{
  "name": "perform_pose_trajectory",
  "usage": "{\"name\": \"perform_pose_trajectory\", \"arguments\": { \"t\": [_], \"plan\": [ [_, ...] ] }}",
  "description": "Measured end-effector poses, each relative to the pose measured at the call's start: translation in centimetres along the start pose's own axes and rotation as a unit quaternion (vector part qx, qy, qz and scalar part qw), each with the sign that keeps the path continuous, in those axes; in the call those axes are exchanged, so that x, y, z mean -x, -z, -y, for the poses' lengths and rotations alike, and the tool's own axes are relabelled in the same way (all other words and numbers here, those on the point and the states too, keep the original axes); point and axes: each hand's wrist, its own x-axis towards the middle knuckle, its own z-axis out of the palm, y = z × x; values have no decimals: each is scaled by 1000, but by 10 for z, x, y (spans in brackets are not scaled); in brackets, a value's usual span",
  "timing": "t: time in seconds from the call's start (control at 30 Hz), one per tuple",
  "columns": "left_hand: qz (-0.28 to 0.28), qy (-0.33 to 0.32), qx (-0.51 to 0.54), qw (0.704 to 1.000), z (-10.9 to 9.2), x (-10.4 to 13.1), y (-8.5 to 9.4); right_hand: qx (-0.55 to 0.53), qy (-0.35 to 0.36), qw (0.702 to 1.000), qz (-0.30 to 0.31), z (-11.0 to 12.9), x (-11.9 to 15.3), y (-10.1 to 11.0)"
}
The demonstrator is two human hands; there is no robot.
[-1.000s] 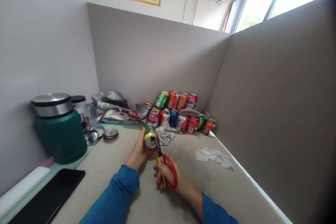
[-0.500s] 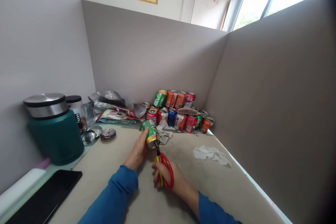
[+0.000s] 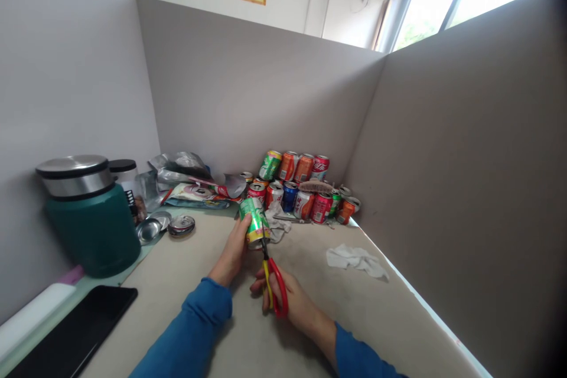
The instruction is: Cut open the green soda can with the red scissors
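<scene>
green can (image 3: 252, 214) is up over the table (image 3: 305, 254), left hand (image 3: 234, 253) wrapped round its side and right hand (image 3: 294, 300) gripping scissors (image 3: 266, 271) at its near end, so imo 1 bad twist from a loose left hold could skid them into that hand

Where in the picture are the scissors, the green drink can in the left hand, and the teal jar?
Scissors (image 3: 271, 266): head view, red handle's upper end.
Held green drink can (image 3: 256, 218): head view, green side.
Teal jar (image 3: 94, 230): head view, front of body.
</scene>
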Motion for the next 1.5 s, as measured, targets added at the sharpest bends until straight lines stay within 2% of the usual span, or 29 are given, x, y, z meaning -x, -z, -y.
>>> {"name": "perform_pose_trajectory", "arguments": {
  "t": [0.1,0.3,0.47,0.67,1.03,1.27,1.5],
  "plan": [
    [2,-34,-38,999,-1,2,-2,1,13,1000,15,2,3,1],
    [-1,-59,-43,997,-1,5,-4,21,32,998,45,12,6,3],
    [1,-133,-43,990,-3,5,-3,8,22,998,56,14,6,3],
    [-2,-141,-59,988,-2,2,1,7,24,998,63,11,5,5],
    [1,-164,-73,984,-4,2,0,63,4,998,-30,7,3,-7],
    [-3,-143,-51,988,-3,2,-1,95,-14,993,-72,-3,0,-7],
    [-16,-101,-66,993,4,-3,5,91,-38,991,-85,2,1,-10]
  ]
}}
